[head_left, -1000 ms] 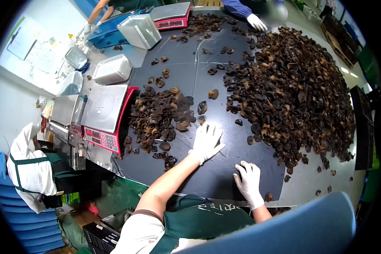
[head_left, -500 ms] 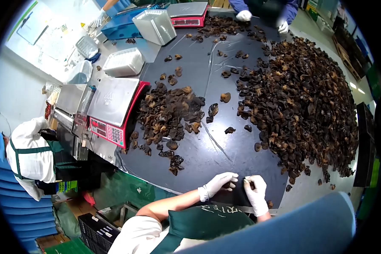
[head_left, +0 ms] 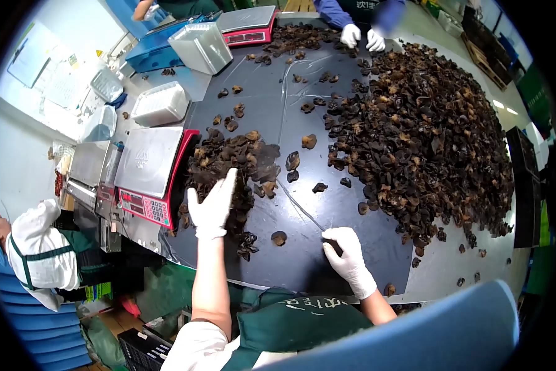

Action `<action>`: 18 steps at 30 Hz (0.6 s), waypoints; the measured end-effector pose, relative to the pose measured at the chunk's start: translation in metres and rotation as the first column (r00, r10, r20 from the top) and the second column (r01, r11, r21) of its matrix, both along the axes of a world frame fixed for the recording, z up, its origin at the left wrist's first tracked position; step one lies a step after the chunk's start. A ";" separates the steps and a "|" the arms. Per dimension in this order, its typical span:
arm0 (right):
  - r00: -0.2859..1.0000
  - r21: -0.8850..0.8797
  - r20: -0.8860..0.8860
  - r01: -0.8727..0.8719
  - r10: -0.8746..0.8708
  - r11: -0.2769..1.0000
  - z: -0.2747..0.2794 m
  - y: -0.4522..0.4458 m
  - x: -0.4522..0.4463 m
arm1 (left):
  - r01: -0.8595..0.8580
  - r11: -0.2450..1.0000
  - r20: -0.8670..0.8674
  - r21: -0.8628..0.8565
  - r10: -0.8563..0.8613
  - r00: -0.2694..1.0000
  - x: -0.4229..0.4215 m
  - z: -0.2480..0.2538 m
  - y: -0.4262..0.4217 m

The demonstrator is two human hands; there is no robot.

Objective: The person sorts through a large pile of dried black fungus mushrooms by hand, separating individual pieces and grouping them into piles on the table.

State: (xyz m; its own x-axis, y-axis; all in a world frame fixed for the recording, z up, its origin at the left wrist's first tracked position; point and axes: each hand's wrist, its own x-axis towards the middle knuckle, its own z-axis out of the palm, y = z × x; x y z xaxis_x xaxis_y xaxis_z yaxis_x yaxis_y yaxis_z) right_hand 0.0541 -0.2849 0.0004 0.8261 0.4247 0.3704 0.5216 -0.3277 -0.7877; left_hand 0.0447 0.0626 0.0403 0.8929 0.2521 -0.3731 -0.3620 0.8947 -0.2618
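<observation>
My left hand (head_left: pixel 213 207), in a white glove, is open with thumb and fingers spread. It lies over the near part of a small heap of dark brown wood ear mushrooms (head_left: pixel 235 151); whether the palm presses on them I cannot tell. My right hand (head_left: pixel 347 256), also gloved in white, is above the dark table sheet (head_left: pixel 290 272) with its fingers curled in. What it holds, if anything, is hidden. A single wood ear (head_left: pixel 279 238) lies between the two hands.
Left of the small heap stands a red scale (head_left: pixel 148 161). A large wood ear pile (head_left: pixel 432 142) covers the table's right side. Clear plastic trays (head_left: pixel 160 104) sit at the back left. A co-worker's gloved hands (head_left: pixel 361 38) are at the far edge; another person (head_left: pixel 43 247) is at left.
My left hand has reached forward and left over the small heap and spread open. My right hand has shifted forward and left. One wood ear now lies between them. The whole view has shifted slightly.
</observation>
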 end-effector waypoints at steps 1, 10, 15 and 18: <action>1.000 -0.050 -0.012 -0.021 0.020 0.999 -0.005 -0.005 -0.003 | 0.006 0.998 -0.006 -0.067 -0.006 1.000 -0.004 0.008 0.007; 0.975 -0.131 -0.199 -0.124 0.097 0.984 -0.020 -0.017 -0.025 | 0.234 -0.972 -0.014 -0.015 0.234 0.972 -0.063 -0.035 -0.057; 0.984 -0.100 -0.076 -0.168 0.160 0.981 -0.030 0.024 -0.007 | 0.328 -0.940 0.109 0.094 0.337 0.935 -0.019 -0.057 -0.013; 0.983 -0.255 -0.014 -0.183 0.185 0.950 -0.023 0.054 -0.001 | 0.310 -0.949 0.182 -0.055 0.295 0.938 0.024 -0.053 0.009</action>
